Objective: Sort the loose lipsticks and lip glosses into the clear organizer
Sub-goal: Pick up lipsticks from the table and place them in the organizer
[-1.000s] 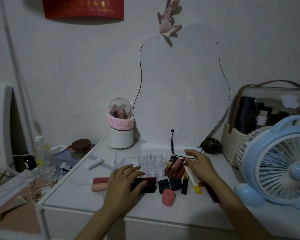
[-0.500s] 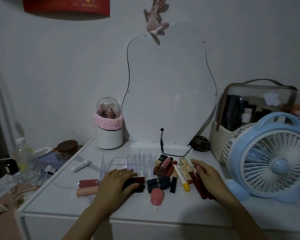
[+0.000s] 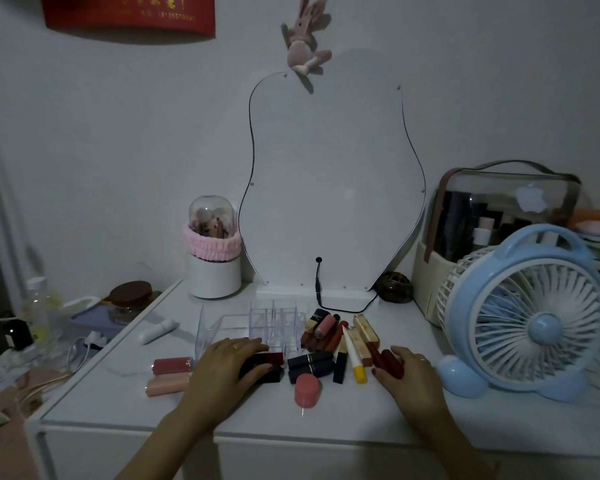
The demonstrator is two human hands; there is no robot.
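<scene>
L hand [image 3: 222, 367] fingers flat on black lipsticks [image 3: 262, 368]; R hand [image 3: 411, 374] fingers round dark-red tubes [image 3: 388, 362] (grip unclear).

My left hand [image 3: 227, 363] covers part of the dark lipstick [image 3: 269, 363] under it, so I cannot tell how much of it I hold. My right hand [image 3: 411, 370] hides the ends of the red tubes [image 3: 388, 362]. The clear organizer [image 3: 267, 323] is hard to see through, and its walls blur together. The red poster [image 3: 129, 10] is cut off at the top.
</scene>
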